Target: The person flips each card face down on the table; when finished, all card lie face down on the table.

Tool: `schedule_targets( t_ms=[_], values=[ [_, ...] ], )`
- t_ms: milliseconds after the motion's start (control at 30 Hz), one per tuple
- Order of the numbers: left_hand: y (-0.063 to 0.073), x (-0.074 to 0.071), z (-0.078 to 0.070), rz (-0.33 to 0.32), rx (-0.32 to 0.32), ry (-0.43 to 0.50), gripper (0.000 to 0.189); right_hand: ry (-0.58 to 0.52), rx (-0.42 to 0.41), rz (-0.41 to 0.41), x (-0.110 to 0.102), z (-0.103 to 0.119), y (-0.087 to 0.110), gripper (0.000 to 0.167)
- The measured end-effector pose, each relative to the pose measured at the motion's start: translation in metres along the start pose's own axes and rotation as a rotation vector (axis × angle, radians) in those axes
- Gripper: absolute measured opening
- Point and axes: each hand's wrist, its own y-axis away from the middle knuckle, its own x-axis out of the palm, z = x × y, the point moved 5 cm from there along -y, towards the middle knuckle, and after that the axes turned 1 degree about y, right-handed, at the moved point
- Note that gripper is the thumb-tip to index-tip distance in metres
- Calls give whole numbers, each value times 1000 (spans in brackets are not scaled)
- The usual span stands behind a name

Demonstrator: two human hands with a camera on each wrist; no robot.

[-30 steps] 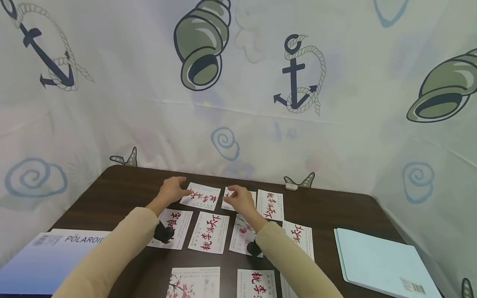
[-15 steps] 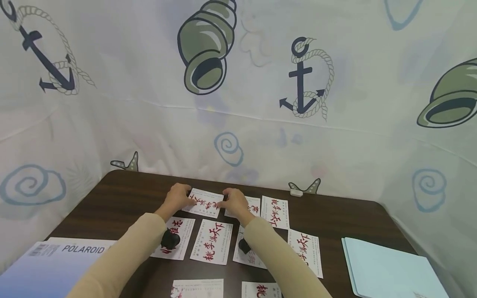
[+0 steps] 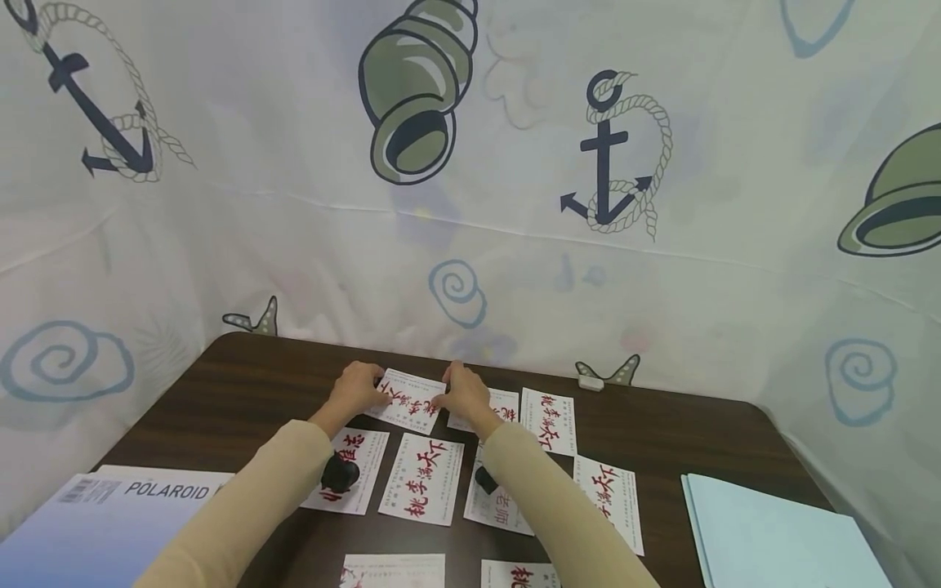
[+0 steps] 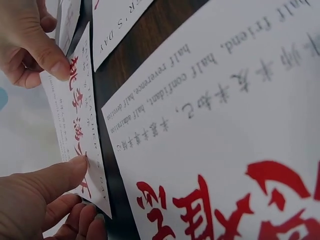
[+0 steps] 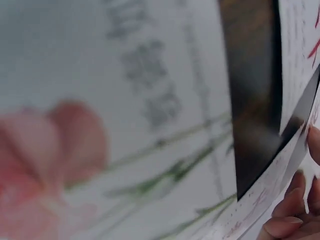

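Note:
A white card with red brush lettering (image 3: 408, 402) is at the left end of the back row, slightly askew. My left hand (image 3: 355, 390) pinches its left end, thumb (image 4: 67, 175) on the printed face and fingers curled behind. At the opposite end, my right hand (image 3: 468, 398) grips the same card between thumb and fingers, as the left wrist view also shows. Beside the right hand lies another lettered card (image 3: 506, 403), partly covered by it. In the right wrist view a blurred flower-printed card (image 5: 165, 65) fills the foreground, with right-hand fingers (image 5: 287, 220) at the edge.
More cards lie in rows, including a lettered one (image 3: 421, 480) in the middle row and one (image 3: 547, 420) at the back. A blue-white POLAROID box (image 3: 95, 531) is at left, a pale blue stack (image 3: 787, 531) at right. Printed cloth (image 3: 515, 310) hangs behind the table.
My right hand has moved left from the neighbouring card to the right end of the askew card. My left hand has closed on its left end.

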Motion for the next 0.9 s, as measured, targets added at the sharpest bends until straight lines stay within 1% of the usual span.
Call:
schedule_targets(
  t_ms=[133,233,333,467,533,633,733,800,900],
  values=[
    [2,-2,1,-12,-23,22,49,-15,-47,-35,4,1,0,31],
    [4,-5,5,-39,-62,73,44,-29,-70,-72,6,1,2,30],
    [4,-9,9,-68,-85,132,35,-37,-69,-100,7,1,3,30],
    [5,-20,9,-91,-86,168,26,-62,-58,-131,6,2,6,30],
    [5,-25,9,-92,-85,172,24,-123,-69,-142,5,6,9,30],
    [6,-33,10,-79,-91,192,24,-276,-116,-123,9,16,16,26],
    [8,-36,9,-53,-99,260,24,-440,-153,-55,18,31,24,23],
    [9,-37,7,-30,-98,328,23,-510,-142,-13,25,40,29,24],
    [11,-38,0,-1,-86,406,22,-571,-126,2,30,51,35,29]
  ],
)
